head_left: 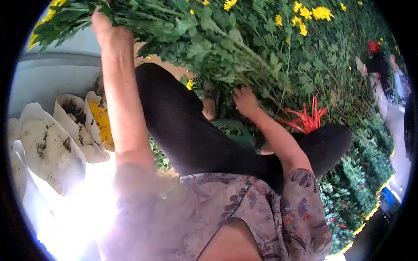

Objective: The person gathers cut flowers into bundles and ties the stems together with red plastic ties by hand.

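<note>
My left hand (106, 28) is stretched out to the upper left, closed round a bunch of leafy yellow chrysanthemums (191, 30). Leaves cover most of its fingers. The bunch lies slantwise across the top of the view, its flower heads at the far left and its stems running down to the right. Just under these stems, my right hand (246, 102) has its fingers curled in. What they grip is hidden among the greenery. A tuft of red plastic ties (310, 117) lies by my right knee.
A large heap of chrysanthemums (322, 65) fills the upper right. Tied bunches (352, 182) line the right side. White sacks (48, 143) stand at the left, one with yellow petals (101, 122). Another person (379, 65) is at the far right. A green stool (235, 130) shows between my legs.
</note>
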Tool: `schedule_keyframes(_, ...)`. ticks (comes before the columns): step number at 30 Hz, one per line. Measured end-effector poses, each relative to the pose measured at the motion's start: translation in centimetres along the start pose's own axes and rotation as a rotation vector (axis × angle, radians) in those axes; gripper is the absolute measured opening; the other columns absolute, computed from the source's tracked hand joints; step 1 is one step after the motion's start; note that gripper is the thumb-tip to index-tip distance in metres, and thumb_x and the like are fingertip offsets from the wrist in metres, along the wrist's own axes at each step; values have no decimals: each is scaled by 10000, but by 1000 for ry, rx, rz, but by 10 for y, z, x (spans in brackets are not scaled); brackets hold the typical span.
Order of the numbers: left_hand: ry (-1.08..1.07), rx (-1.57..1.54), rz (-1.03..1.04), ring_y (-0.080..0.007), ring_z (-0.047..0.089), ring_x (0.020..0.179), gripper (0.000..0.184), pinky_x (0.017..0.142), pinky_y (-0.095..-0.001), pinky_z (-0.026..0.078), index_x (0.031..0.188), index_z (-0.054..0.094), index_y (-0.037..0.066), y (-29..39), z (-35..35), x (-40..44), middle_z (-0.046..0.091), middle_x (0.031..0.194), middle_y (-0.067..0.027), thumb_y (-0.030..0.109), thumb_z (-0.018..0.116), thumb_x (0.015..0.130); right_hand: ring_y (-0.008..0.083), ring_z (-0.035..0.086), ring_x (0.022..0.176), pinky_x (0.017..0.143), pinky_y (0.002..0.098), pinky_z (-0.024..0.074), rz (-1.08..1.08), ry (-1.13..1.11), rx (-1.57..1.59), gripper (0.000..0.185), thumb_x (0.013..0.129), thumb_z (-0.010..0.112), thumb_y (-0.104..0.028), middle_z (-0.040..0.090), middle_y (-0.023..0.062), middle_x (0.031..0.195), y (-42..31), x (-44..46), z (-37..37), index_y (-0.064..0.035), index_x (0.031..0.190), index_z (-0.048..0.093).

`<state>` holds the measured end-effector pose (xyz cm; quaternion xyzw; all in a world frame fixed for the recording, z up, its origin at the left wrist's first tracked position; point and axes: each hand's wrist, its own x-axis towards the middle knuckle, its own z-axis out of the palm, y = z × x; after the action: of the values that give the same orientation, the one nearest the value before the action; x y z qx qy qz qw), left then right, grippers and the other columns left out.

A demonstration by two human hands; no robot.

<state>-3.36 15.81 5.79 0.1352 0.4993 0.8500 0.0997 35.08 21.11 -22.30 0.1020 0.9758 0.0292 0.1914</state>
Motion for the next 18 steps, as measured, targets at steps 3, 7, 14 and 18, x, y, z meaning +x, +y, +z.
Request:
schedule_keyframes(3,-24,31,203,-256,613,852,198,779,-382,512,977,643,0,57,15,-20,644,959,-128,107,584,822,317,489,1192,1000,464,366,-180,-311,108,407,840,604,-357,600,150,1186,8,-7,-50,-64,1120,635)
schedule_keyframes(7,-135,82,498,-239,607,855,200,770,-366,509,969,634,-10,145,32,-27,639,961,-119,82,615,792,312,547,1096,878,433,455,-130,-359,1070,357,853,603,-343,600,131,1149,-21,-20,-38,-109,1120,639)
schedule_keyframes(14,-110,246,715,-210,597,861,229,755,-339,506,953,618,-29,163,-15,-2,630,963,-104,39,670,740,339,508,1125,963,425,410,-109,-41,604,406,875,590,-241,548,153,1228,-55,27,-16,-50,1230,542)
schedule_keyframes(18,205,-43,315,-284,585,985,272,871,-429,490,1073,598,-13,96,-50,-1,614,1082,-154,137,563,849,333,486,1149,962,434,411,118,-339,656,434,875,598,-255,517,160,1248,-28,62,-64,-62,1256,523)
